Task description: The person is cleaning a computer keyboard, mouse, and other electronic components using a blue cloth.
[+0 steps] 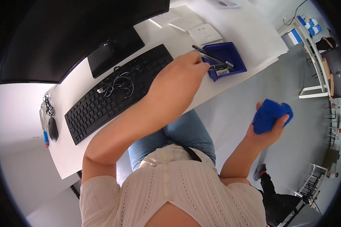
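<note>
My left hand (pixel 180 79) reaches across the desk to a small dark blue tray (pixel 236 56) near the desk's edge. Its fingers are closed on pens (pixel 212 56), whose ends slant over the tray; how many it grips is hard to tell. A small pale labelled item (pixel 222 72) lies inside the tray beside them. Out to the right, away from the desk, my right hand (pixel 267 136) is wrapped round a bunched bright blue cloth (pixel 269 115).
A black keyboard (pixel 91 113) carries a coiled cable (pixel 119 85), with a monitor (pixel 64 34) behind. A mouse (pixel 53 129) sits at the far left. Several white square socket plates (pixel 205 34) lie beyond the tray. At lower right a person in black (pixel 280 206) is partly visible.
</note>
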Demonstrator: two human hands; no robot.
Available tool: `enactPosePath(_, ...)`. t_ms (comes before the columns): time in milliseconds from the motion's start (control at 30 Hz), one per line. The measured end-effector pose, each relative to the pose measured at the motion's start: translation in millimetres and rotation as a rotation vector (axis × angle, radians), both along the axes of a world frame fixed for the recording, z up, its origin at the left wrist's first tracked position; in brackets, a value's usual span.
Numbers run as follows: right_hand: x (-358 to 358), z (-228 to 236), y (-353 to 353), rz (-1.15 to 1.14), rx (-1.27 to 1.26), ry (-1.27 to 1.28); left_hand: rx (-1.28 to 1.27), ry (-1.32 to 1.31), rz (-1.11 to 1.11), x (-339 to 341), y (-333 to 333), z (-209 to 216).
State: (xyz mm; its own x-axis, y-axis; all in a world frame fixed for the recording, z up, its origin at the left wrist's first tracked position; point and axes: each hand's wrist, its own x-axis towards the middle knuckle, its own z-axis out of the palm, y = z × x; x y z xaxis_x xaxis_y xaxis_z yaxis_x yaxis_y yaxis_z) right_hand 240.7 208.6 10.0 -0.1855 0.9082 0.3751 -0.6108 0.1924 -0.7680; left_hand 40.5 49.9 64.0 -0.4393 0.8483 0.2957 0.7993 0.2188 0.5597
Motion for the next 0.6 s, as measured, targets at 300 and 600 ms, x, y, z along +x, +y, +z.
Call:
enactPosePath(300,7,-3,10,0.028,-0.113,-0.129,-0.172,0.151,-0.071,-10,72,-41)
enactPosePath(600,1,-18,10,0.190,-0.142,-0.065,-0.088,0.317,0.041,-40,78,-47)
